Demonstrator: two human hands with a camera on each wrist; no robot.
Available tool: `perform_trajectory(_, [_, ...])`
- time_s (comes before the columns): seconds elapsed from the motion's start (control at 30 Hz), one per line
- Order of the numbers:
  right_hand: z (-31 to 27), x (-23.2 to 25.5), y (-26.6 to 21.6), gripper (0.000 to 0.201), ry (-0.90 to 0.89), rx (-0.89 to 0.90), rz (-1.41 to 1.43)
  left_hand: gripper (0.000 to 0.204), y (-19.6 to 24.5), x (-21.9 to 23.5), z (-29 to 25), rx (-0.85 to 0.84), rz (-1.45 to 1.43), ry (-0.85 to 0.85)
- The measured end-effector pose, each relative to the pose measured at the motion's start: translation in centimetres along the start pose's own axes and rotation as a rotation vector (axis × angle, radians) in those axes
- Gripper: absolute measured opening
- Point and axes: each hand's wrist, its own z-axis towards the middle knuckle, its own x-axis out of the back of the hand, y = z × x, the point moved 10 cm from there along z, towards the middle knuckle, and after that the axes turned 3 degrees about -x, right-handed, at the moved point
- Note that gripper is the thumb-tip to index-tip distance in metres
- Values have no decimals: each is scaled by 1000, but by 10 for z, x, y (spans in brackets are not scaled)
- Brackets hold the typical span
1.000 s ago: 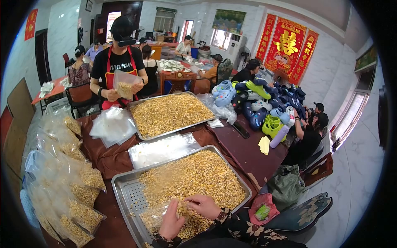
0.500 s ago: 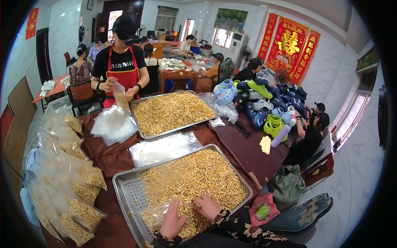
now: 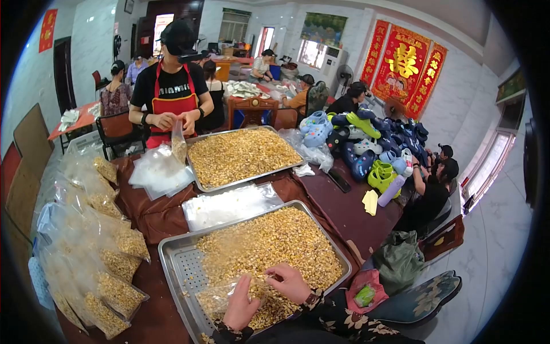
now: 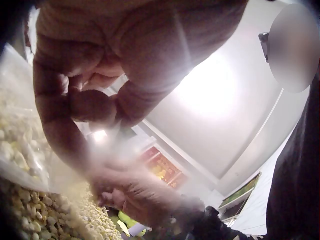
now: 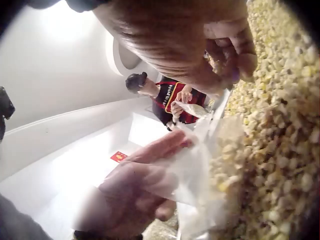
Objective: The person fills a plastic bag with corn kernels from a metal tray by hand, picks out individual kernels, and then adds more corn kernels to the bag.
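The left hand (image 3: 240, 304) pinches the edge of a clear bag (image 3: 213, 300) part-filled with kernels, lying over the near tray (image 3: 186, 269), while the right hand (image 3: 291, 283) is beside it with fingers bent, though whether they grip anything I can't quite tell. Loose kernels (image 3: 298, 241) spread around both; flat bags (image 3: 229, 207) lie between this tray and the far tray (image 3: 252, 178), filled bags (image 3: 117, 264) lean together at the left, and a person in a red apron (image 3: 176, 104) handles another bag (image 3: 179, 143)
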Motion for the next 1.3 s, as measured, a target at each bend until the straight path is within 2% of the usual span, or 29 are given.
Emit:
perform_trajectory(0.03, [-2, -2, -9, 25, 1, 0, 1, 66, -1, 0, 0, -13, 4, 6])
perform_trajectory(0.1, [-5, -8, -33, 23, -27, 126, 88, 66, -5, -2, 0, -23, 15, 4])
perform_trajectory(0.13, [-5, -17, -29, 22, -79, 128, 30, 66, -5, -2, 0, -34, 24, 4])
perform_trajectory(0.27, [-7, -23, -31, 24, -88, 177, 10, 66, -6, -1, 0, -25, 21, 13])
perform_trajectory(0.37, [-5, -17, -21, 25, -91, 95, 4, 66, -5, -1, 0, -33, 13, 20])
perform_trajectory(0.43, [-2, 0, -11, 26, 18, 43, -86, 65, -3, -1, 0, -60, 43, 12])
perform_trajectory(0.47, [2, -3, 7, 33, -65, -55, -128, 65, -1, 1, -1, -55, 42, 21])
perform_trajectory(0.5, [5, -4, 23, 33, -73, -50, -129, 65, 2, 1, 0, -2, -6, -10])
perform_trajectory(0.57, [3, -12, 38, 49, -34, 161, -551, 65, 2, 1, 1, 52, -54, -34])
perform_trajectory(0.6, [0, -19, 47, 59, -198, 11, -620, 65, 2, 1, 0, 50, -41, -37])
perform_trajectory(0.7, [-9, -38, 51, 62, -304, 41, -706, 65, 1, 0, 0, 48, -28, -39])
perform_trajectory(0.73, [-11, -41, 54, 62, -304, 39, -705, 65, 1, 0, 0, 48, -27, -40])
perform_trajectory(0.8, [-9, -36, 48, 50, -182, 123, -598, 65, 1, -2, 0, 42, -34, -46])
perform_trajectory(0.93, [1, -38, 73, 35, -219, 32, -475, 65, 0, -2, 0, 38, -34, -49])
perform_trajectory(1.0, [3, -30, 71, 24, -105, 116, -383, 65, 1, -1, 0, 32, -34, -45])
perform_trajectory(1.03, [2, -31, 69, 24, -115, 122, -382, 65, 2, -1, -1, 22, -33, -50])
perform_trajectory(1.1, [3, -20, 75, 26, -59, -44, -348, 65, 3, 0, -1, 12, -28, -38])
perform_trajectory(1.13, [2, -17, 58, 26, -72, -86, -389, 65, 4, 0, 0, -4, -25, -39])
perform_trajectory(1.17, [3, -17, 57, 26, -78, -83, -390, 65, 1, -1, 0, -1, -26, -33])
perform_trajectory(1.23, [1, -20, 38, 27, -79, 125, -505, 68, 0, 0, 0, -41, 87, 4])
perform_trajectory(1.3, [2, -24, 51, 27, -96, 96, -489, 68, 1, 0, 0, -43, 88, 6])
